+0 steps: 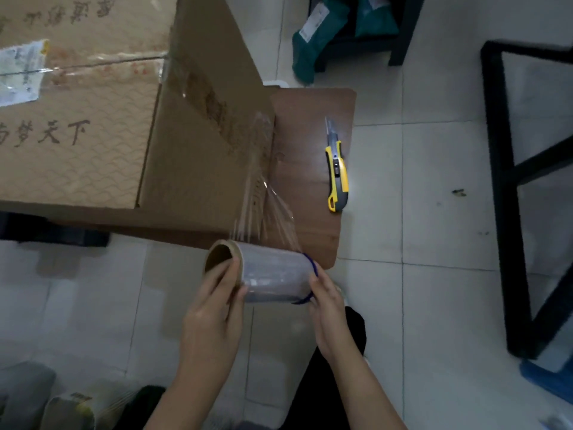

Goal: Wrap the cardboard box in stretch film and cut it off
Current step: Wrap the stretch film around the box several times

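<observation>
Both hands [214, 308] [325, 308] clamped on film roll [273, 274] ends; right end hidden, cardboard box [93, 119] cropped top/left.

pale tiled floor [434, 212], brown tabletop [310, 125], black frame [502, 181]

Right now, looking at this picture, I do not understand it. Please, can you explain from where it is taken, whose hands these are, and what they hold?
There is no machine here. One camera on a person's head looks down at their own hands. The left hand and right hand grip the two ends of a roll of stretch film. A stretched sheet of film runs from the roll to the side of a large cardboard box. The box stands on a brown table. A yellow utility knife lies on the table beside the box, untouched.
</observation>
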The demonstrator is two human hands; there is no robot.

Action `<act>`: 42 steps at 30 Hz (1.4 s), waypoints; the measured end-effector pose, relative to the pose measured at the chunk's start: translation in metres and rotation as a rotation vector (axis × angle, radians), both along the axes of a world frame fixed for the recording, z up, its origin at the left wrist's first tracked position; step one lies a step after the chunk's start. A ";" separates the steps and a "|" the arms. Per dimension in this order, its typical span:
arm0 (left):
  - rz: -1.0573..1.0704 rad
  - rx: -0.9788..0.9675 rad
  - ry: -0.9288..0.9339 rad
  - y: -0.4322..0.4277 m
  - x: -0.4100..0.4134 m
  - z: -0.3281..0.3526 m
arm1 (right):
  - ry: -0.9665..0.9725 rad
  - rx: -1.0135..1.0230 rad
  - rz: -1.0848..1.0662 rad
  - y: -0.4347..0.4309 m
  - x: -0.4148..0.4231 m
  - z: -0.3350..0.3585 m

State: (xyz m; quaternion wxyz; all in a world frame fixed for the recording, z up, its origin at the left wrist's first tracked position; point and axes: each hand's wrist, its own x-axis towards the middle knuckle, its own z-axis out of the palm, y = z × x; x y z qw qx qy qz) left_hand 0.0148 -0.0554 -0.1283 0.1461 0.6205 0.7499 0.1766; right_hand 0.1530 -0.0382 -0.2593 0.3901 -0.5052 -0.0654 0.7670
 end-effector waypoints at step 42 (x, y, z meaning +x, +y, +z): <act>-0.110 -0.502 -0.550 0.002 -0.207 -0.010 | -0.220 0.065 -0.508 -0.118 -0.202 0.009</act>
